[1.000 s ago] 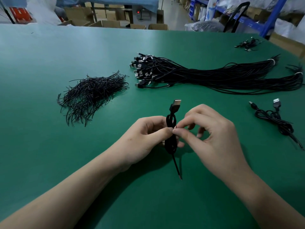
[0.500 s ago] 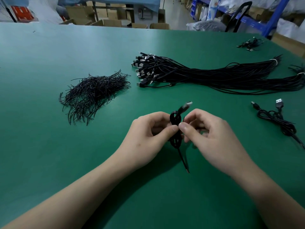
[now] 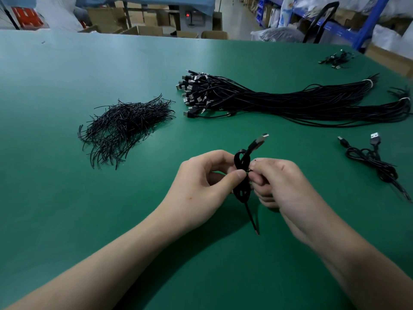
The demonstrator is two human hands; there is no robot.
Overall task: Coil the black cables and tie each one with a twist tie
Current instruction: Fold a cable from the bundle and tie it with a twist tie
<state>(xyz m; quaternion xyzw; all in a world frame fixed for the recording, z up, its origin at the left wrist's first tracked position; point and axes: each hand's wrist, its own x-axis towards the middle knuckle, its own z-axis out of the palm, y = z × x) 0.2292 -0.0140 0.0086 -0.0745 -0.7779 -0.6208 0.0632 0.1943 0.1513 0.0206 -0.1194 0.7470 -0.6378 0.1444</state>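
Observation:
A coiled black cable (image 3: 242, 163) stands upright above the green table (image 3: 67, 198), its USB plug (image 3: 262, 138) tilted up to the right and one loose end hanging down. My left hand (image 3: 201, 186) pinches the coil's middle from the left. My right hand (image 3: 281, 186) pinches a thin black twist tie (image 3: 249, 170) at the coil's waist from the right. A heap of black twist ties (image 3: 125, 128) lies to the left. A long bundle of uncoiled black cables (image 3: 279, 101) stretches across the back right.
A coiled cable (image 3: 375, 159) lies at the right edge of the table. Another small cable cluster (image 3: 335, 59) sits at the far right corner. Cardboard boxes and blue shelving stand beyond the table.
The coil's USB plug tipped from upright toward the right. My right hand's fingers curled tighter at the coil's waist. Both hands stayed in nearly the same place.

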